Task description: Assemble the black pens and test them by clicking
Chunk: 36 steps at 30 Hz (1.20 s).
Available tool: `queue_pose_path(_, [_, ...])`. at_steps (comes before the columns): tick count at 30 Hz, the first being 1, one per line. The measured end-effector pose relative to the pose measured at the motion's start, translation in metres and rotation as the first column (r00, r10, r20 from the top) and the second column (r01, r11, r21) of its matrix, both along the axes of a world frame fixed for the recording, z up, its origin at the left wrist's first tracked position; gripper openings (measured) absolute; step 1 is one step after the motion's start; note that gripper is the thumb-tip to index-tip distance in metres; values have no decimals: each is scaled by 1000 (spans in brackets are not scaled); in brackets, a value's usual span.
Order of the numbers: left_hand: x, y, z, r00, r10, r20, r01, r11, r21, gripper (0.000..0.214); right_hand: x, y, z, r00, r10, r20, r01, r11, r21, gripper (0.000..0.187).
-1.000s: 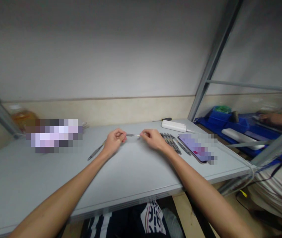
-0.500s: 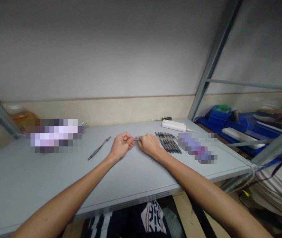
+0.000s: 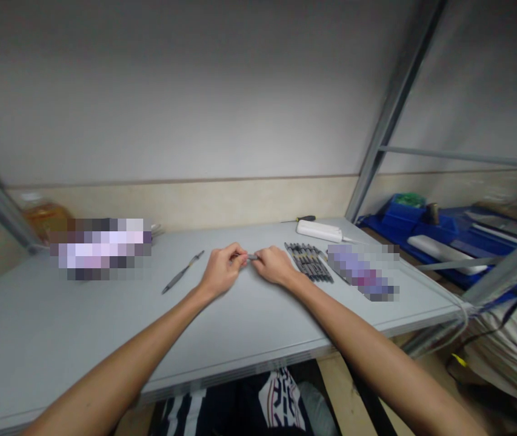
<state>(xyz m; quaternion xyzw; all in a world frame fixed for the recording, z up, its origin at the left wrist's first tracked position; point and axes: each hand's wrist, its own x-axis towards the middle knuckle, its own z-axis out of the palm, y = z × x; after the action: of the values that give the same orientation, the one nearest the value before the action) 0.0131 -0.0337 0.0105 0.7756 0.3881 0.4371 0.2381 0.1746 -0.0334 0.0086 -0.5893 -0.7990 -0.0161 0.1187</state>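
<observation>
Between my two hands, over the middle of the grey table (image 3: 222,327), is a short stretch of a dark grey pen (image 3: 252,257). My left hand (image 3: 224,266) pinches its left end with thumb and fingers. At the other end, my right hand (image 3: 274,264) is closed around it, knuckles up, hiding most of that part. Another grey pen (image 3: 182,272) lies slanted on the tabletop, left of my left hand. Just right of my right hand, several dark pens (image 3: 309,262) rest side by side in a row.
Behind the row are a white power strip (image 3: 319,231) and a screwdriver (image 3: 306,218). Blurred-out packages lie at left (image 3: 103,248) and right (image 3: 360,266). A bottle of amber liquid (image 3: 46,218) stands far left. Metal posts (image 3: 376,145) frame the table; blue bins (image 3: 403,212) sit beyond.
My left fingers have shifted slightly and curled tighter on the pen. My right hand stays nearly in place. At far right, a person's blurred hand has moved a little.
</observation>
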Motion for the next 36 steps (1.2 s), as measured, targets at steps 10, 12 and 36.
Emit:
queue_pose_path(10, [-17,33,-12,925,89,370,-10,977,-211,23,21,11,9,777,199,-598,-161,980,118,21])
queue_pose_path(12, [-18,35,-14,920,71,384,33,966,-258,26,23,15,10,611,153,-776,-171,984,60,18])
queue_pose_path(36, [-11,15,-12,980,-58,-189,57,998,-13,15,54,21,23,-515,-443,-734,-647,762,-6,34])
